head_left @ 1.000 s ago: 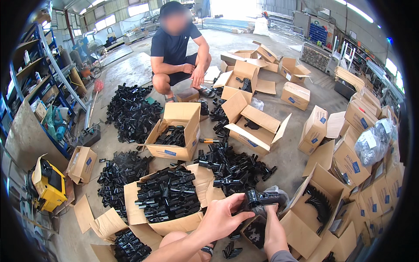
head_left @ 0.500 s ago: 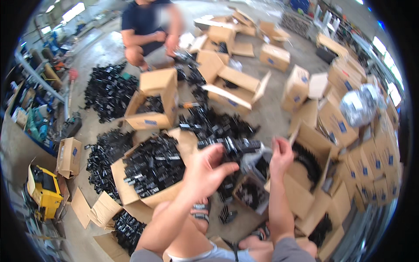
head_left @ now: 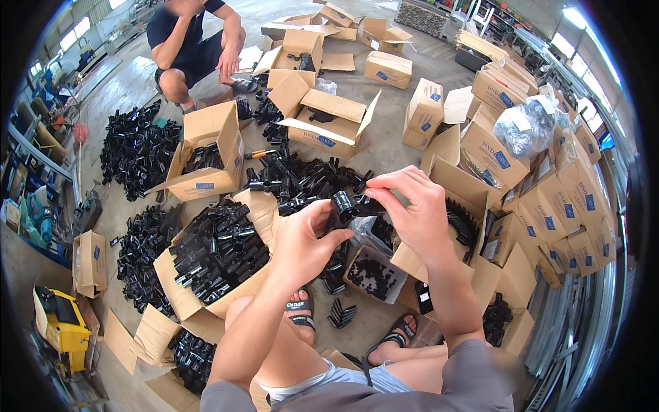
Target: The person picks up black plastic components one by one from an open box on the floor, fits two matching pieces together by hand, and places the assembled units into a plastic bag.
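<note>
My left hand (head_left: 302, 240) is closed around a black tubular pipe fitting (head_left: 345, 206), raised in front of me. At the fitting's right side, the thumb and fingertips of my right hand (head_left: 415, 209) are pinched together; whatever lies between them is too small to make out. Under my hands stands a small lined box (head_left: 403, 278) of little black pieces. Left of my knees, an open cardboard box (head_left: 248, 296) holds many black fittings (head_left: 223, 250). A loose heap of similar fittings (head_left: 309, 172) lies just beyond my hands.
A person (head_left: 199, 55) squats at the far left beside another heap of black parts (head_left: 137, 147). Open cartons (head_left: 322, 141) stand ahead. Stacked cartons (head_left: 549, 206) and long metal profiles (head_left: 583, 316) line the right. A yellow machine (head_left: 65, 326) sits at the left.
My right hand has moved left and up to the fitting, from which it was apart. The view has shifted, and the squatting person has raised one hand towards the head.
</note>
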Tool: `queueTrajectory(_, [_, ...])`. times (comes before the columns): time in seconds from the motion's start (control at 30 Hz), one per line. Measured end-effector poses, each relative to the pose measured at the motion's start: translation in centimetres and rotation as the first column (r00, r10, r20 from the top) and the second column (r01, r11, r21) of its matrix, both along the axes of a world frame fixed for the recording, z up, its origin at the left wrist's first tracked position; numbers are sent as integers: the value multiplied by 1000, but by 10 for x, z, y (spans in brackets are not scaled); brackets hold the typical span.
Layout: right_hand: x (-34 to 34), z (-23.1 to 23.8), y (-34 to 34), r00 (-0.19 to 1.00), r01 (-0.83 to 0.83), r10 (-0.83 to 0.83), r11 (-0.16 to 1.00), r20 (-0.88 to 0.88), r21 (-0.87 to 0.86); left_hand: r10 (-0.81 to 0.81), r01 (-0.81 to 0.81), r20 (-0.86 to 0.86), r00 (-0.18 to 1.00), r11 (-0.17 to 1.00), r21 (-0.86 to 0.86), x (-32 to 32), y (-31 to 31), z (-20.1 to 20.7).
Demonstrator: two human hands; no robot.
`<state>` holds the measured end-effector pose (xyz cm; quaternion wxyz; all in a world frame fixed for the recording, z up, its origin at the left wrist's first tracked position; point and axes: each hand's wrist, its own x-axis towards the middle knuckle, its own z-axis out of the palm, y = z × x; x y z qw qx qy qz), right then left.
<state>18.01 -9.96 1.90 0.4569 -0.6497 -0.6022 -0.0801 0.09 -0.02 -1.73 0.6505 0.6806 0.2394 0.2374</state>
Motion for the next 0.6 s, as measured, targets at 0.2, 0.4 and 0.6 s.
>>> queueTrajectory(0.2, [-3, -5, -9, 997, 72, -71, 997, 17, -29, 67, -68, 8, 998, 980, 187, -2, -3, -13])
queueTrajectory(0.4, [-8, -7, -19, 999, 44, -45, 996, -12, -79, 95, -68, -63, 993, 938, 341, -4, -9, -1])
queueTrajectory(0.6, [-15, -9, -22, 999, 46, -49, 994, -22, -102, 107, -70, -78, 991, 922, 380, -6, -7, -5])
